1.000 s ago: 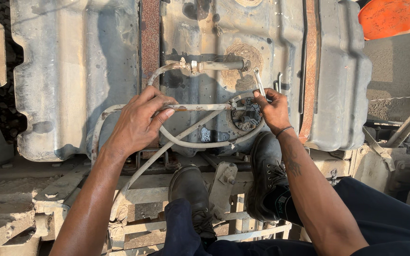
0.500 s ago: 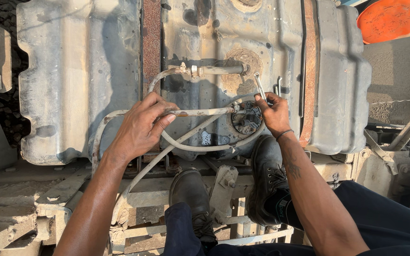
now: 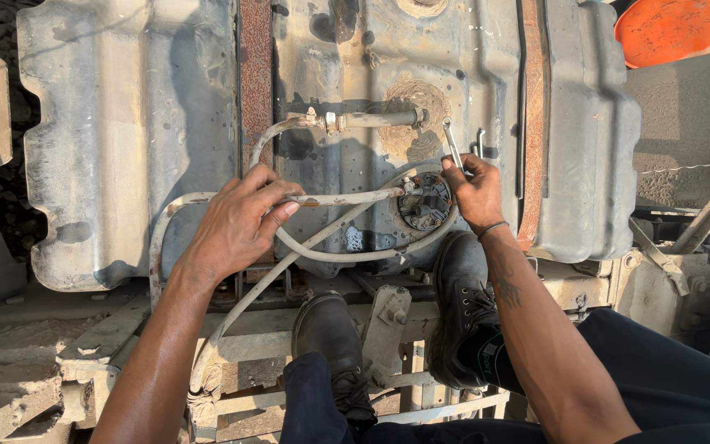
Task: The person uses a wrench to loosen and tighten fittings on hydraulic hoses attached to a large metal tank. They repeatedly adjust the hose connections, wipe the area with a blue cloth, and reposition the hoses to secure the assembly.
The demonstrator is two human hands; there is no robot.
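Looking straight down from the head camera, the view takes in a large, dented grey metal tank (image 3: 133, 140) lying across a dusty vehicle frame (image 3: 59, 353). Two rusty bands (image 3: 255, 82) cross the tank from its far edge to its near edge. Whether the tank holds anything cannot be told, since its top is closed.

Near the middle of the tank's top sits a round fitting (image 3: 425, 201), dark and grimy, with small connectors on it. A pale hose (image 3: 347, 197) runs leftward from this fitting, and a second pale hose (image 3: 355, 251) loops beneath it toward the tank's near edge. A short clamped pipe (image 3: 371, 120) lies farther up, ending at a worn circular patch.

The left hand (image 3: 236, 226) rests palm-down on the tank, left of the fitting; its fingers (image 3: 277, 193) are curled over the pale hose and press it, thumb tucked under. The left forearm stretches up from the lower left corner of the view.

The right hand (image 3: 474, 193) sits just right of the fitting, its fingers pinching the lower end of a slim metal spanner (image 3: 451, 141) that stands tilted away toward the tank's far edge. A thin band circles the right wrist, and the forearm comes in from the lower right.

Two black boots (image 3: 462, 304) stand on the frame just below the tank's near edge. An orange disc (image 3: 675, 29) shows at the upper right corner.
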